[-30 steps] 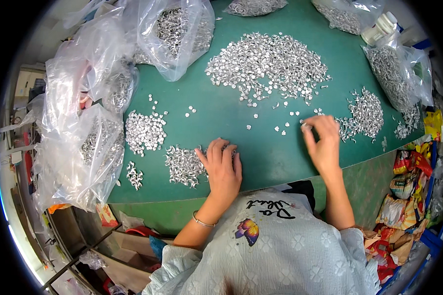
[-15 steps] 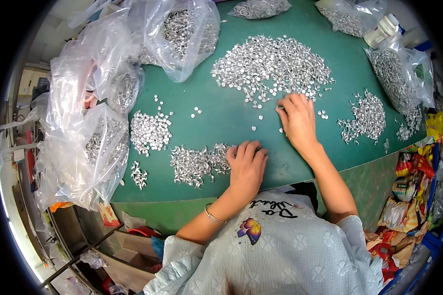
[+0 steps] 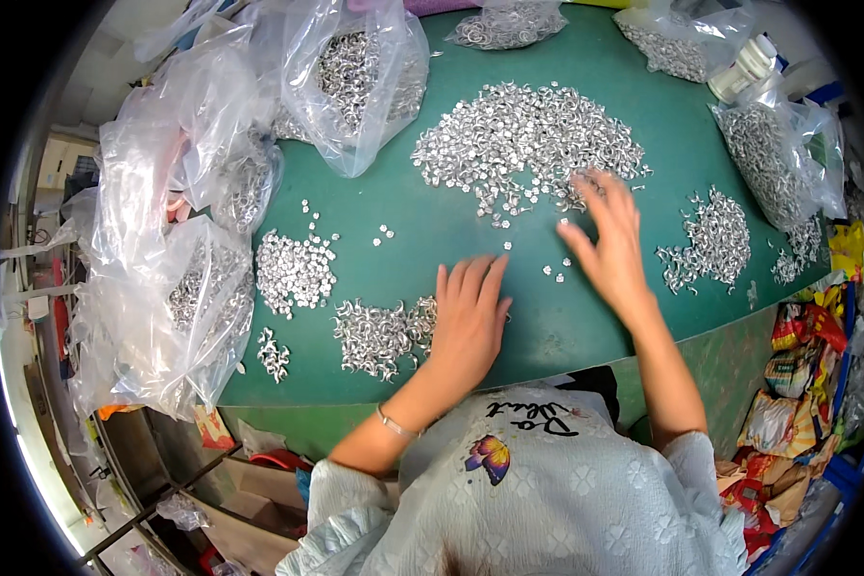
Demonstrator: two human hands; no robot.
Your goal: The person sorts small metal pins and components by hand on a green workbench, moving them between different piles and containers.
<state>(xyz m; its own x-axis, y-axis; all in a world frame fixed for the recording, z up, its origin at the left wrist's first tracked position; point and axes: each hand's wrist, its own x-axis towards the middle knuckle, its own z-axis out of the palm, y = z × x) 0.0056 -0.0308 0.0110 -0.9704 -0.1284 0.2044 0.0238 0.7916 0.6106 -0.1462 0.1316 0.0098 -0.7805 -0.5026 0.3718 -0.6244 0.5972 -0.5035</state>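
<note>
Toward the near edge of the green table (image 3: 394,192), I see the left hand (image 3: 464,331) palm down, its grip apart: the fingers stretch toward the far edge and the thumb stands off to the side. It lies against the right side of a pile of curved silver pieces (image 3: 379,336); I cannot tell what is under the palm.

Farther in, the right hand (image 3: 612,240) also has its grip apart, thumb well away from the forefinger, the fingertips at the near right side of the large heap (image 3: 528,134). That heap of small silver pieces sits in the far middle of the table. A few loose flower-shaped pieces (image 3: 554,272) lie between the two hands.

Toward the table's left edge I have a pile of flower-shaped pieces (image 3: 296,272), with a small cluster (image 3: 273,355) nearer the front edge. Toward the right edge is another pile (image 3: 718,235). Clear bags of silver parts line the left edge, one clear bag (image 3: 509,24) rests by the far edge, and a white bottle (image 3: 742,69) stands near the far right corner.
</note>
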